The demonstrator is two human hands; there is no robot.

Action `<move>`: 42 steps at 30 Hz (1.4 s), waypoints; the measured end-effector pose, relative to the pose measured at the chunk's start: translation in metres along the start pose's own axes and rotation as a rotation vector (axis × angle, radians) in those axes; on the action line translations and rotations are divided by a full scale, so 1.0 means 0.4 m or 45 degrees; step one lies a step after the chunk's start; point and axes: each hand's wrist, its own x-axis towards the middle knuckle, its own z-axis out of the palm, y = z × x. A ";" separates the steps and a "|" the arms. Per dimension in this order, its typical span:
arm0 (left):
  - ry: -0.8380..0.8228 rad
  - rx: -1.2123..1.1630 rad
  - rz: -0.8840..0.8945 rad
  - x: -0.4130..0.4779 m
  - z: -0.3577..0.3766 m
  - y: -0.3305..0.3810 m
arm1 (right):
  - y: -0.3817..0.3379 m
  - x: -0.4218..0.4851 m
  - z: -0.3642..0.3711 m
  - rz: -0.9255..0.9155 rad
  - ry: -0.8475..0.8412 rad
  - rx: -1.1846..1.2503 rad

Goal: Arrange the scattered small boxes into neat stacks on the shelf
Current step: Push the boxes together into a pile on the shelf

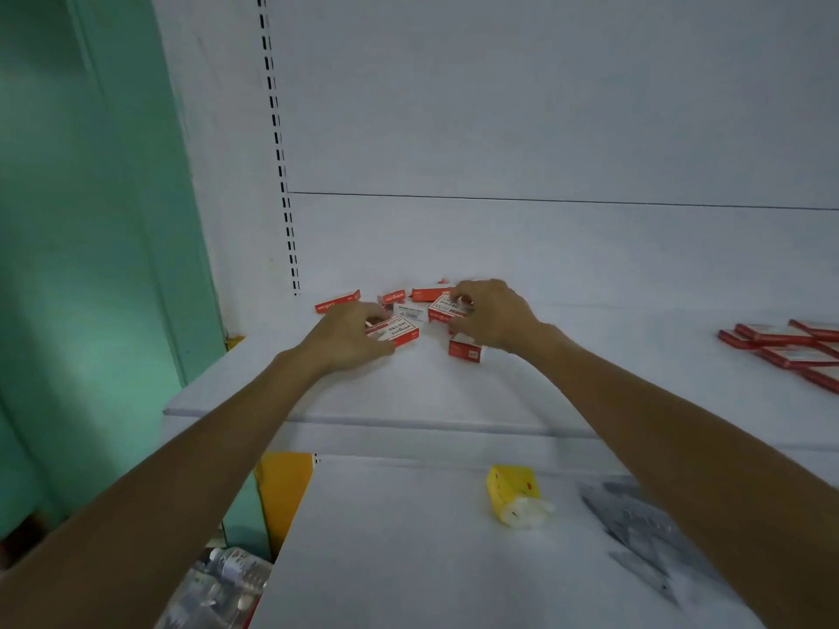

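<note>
The small boxes [429, 293] were red and white. They lay in a messy bunch near the back of the white shelf [408, 392], close to its left end. Some lay flat and some stood on a side.

The left hand [352, 335] had its fingers bent over the front box [399, 334], with the thumb at the near side, and it held that box down on the shelf. The right hand [497, 315] had its fingers curled round a tipped box [447, 308] in the middle of the bunch. One lone box [464, 348] sat just beside the right hand, on the near side.

Far off to the right lay some flat red packs [790, 349]. On the lower shelf [386, 537] lay a yellow tube [515, 492] and a blurry grey thing [635, 528]. A green wall [91, 220] stood on the left.
</note>
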 end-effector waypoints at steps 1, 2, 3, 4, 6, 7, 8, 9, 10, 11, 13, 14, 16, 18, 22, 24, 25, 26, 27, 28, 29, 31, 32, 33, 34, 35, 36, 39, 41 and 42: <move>-0.005 -0.007 0.041 -0.003 0.007 0.019 | 0.016 -0.019 -0.010 0.028 0.020 0.004; -0.009 -0.024 0.089 -0.007 0.017 0.040 | 0.034 -0.038 -0.018 0.060 0.036 0.011; -0.020 -0.040 0.132 -0.011 0.028 0.065 | 0.053 -0.058 -0.027 0.088 0.050 0.014; -0.032 -0.057 0.173 -0.014 0.042 0.088 | 0.073 -0.079 -0.037 0.120 0.057 0.013; -0.060 -0.092 0.242 -0.012 0.073 0.130 | 0.114 -0.121 -0.057 0.192 0.072 0.006; -0.078 -0.106 0.269 -0.009 0.088 0.151 | 0.135 -0.142 -0.069 0.229 0.081 -0.003; -0.093 -0.116 0.298 -0.007 0.103 0.174 | 0.156 -0.164 -0.081 0.269 0.086 -0.015; -0.109 -0.123 0.322 -0.005 0.118 0.196 | 0.177 -0.185 -0.093 0.303 0.094 -0.031; -0.122 -0.126 0.350 -0.002 0.134 0.219 | 0.200 -0.207 -0.105 0.339 0.100 -0.048; -0.134 -0.125 0.377 0.001 0.151 0.243 | 0.223 -0.229 -0.117 0.372 0.112 -0.065; -0.156 -0.126 0.414 0.008 0.185 0.295 | 0.269 -0.274 -0.146 0.442 0.131 -0.097; -0.165 -0.128 0.431 0.012 0.202 0.321 | 0.293 -0.296 -0.161 0.476 0.137 -0.109; -0.189 -0.135 0.469 0.022 0.240 0.375 | 0.344 -0.337 -0.191 0.537 0.142 -0.131; -0.212 -0.160 0.510 0.034 0.277 0.428 | 0.396 -0.375 -0.221 0.588 0.147 -0.150; -0.255 -0.220 0.563 0.065 0.355 0.542 | 0.508 -0.441 -0.275 0.635 0.181 -0.180; -0.258 -0.244 0.583 0.083 0.400 0.606 | 0.571 -0.472 -0.301 0.655 0.211 -0.173; -0.259 -0.254 0.593 0.092 0.424 0.640 | 0.606 -0.484 -0.314 0.674 0.226 -0.167; -0.262 -0.264 0.603 0.100 0.448 0.674 | 0.642 -0.497 -0.328 0.697 0.230 -0.164; -0.264 -0.272 0.609 0.107 0.473 0.707 | 0.682 -0.506 -0.340 0.705 0.231 -0.169; -0.259 -0.280 0.611 0.114 0.498 0.738 | 0.720 -0.514 -0.352 0.711 0.221 -0.175; -0.251 -0.289 0.605 0.122 0.522 0.766 | 0.761 -0.519 -0.363 0.706 0.208 -0.180; -0.226 -0.308 0.572 0.141 0.566 0.823 | 0.838 -0.520 -0.393 0.695 0.179 -0.182; -0.215 -0.306 0.558 0.152 0.586 0.849 | 0.872 -0.519 -0.409 0.683 0.173 -0.188; -0.204 -0.299 0.546 0.162 0.606 0.873 | 0.906 -0.517 -0.422 0.661 0.173 -0.193; -0.190 -0.296 0.530 0.171 0.626 0.894 | 0.936 -0.515 -0.436 0.640 0.170 -0.196; -0.175 -0.295 0.513 0.180 0.643 0.913 | 0.966 -0.509 -0.445 0.618 0.171 -0.198; -0.165 -0.289 0.495 0.188 0.658 0.930 | 0.989 -0.504 -0.453 0.604 0.164 -0.197; -0.142 -0.258 0.433 0.203 0.694 0.969 | 1.048 -0.483 -0.462 0.536 0.102 -0.197; -0.120 -0.237 0.411 0.214 0.708 0.985 | 1.078 -0.461 -0.462 0.487 0.086 -0.196; -0.107 -0.233 0.398 0.220 0.713 0.992 | 1.088 -0.450 -0.462 0.467 0.088 -0.186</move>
